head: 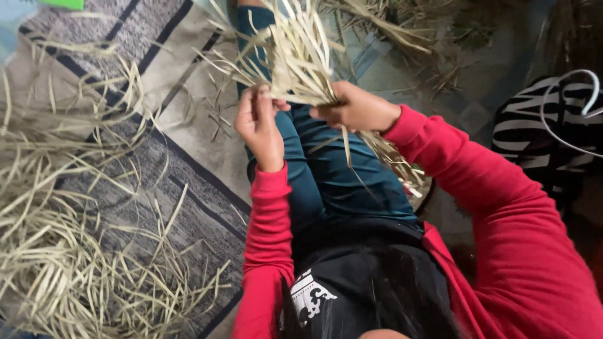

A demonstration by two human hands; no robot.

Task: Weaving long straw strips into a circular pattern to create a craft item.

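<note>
Low in the middle of the frame are red sleeves [502, 238] and blue trousers [339, 182]. Just above them, the left hand [259, 125] pinches thin strips at the edge of a bundle of dry pale leaf strips [295, 56], and the right hand [355, 110] is closed tight around the bundle. More loose strips [56, 251] lie on the grey patterned mat [157, 56] at the left.

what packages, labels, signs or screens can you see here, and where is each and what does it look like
Striped bag or cloth: far right on the floor, black with large white printed shapes, a white cord looped over it.
Shirt print: bottom centre on the person's black top, a white ornamental patch.
Green flat thing: top left edge, bright green, mostly cut off; kind unclear.
No screens or signs.
</note>
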